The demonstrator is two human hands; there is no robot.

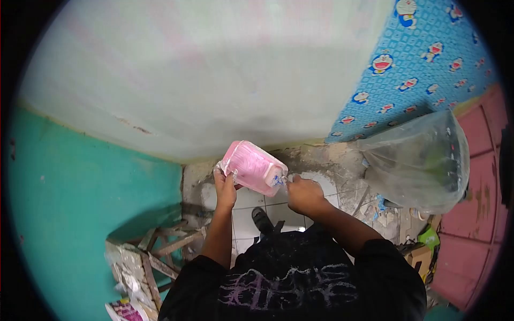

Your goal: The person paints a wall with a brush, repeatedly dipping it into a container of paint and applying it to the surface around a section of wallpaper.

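A pink plastic tray [249, 165] with paint-like smears inside is held up over the floor, tilted. My left hand [225, 188] grips its left end, fingers wrapped round the edge. At the right end of the tray, my right hand [306, 196] is closed round the handle of a small tool, mostly hidden by the fingers. The tool's whitish, blue-marked head [277, 178] rests in the tray.
Ahead stands a whitish wall [214, 80], with a green wall [91, 182] at left and blue patterned covering [369, 91] at right. A large clear plastic bag [423, 160] stands right. A wooden stand [152, 257] is lower left. Debris lies on the tiled floor [246, 200].
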